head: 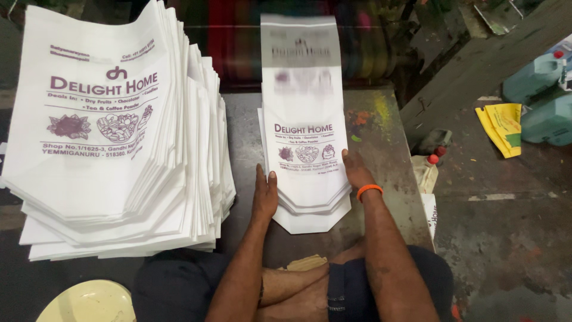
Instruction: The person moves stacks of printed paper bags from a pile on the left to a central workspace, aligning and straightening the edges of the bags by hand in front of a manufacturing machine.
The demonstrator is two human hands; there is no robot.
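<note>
Between the flat, open fingers of left hand [264, 200] and right hand [356, 172] lies the bag stack [310, 179], ungripped.

Stained metal table [381, 155]; two white bag stacks [119, 137].

Tall stack of printed white bags [113, 131] at the left edge of the metal worktop [381, 149], fanned at its lower end. Beyond the worktop's right edge, on the floor: yellow bags [503, 126], green jugs [539, 98], and a red-capped bottle [426, 170] just beside the worktop. Pale yellow plate [89, 302] at the near left corner.
</note>
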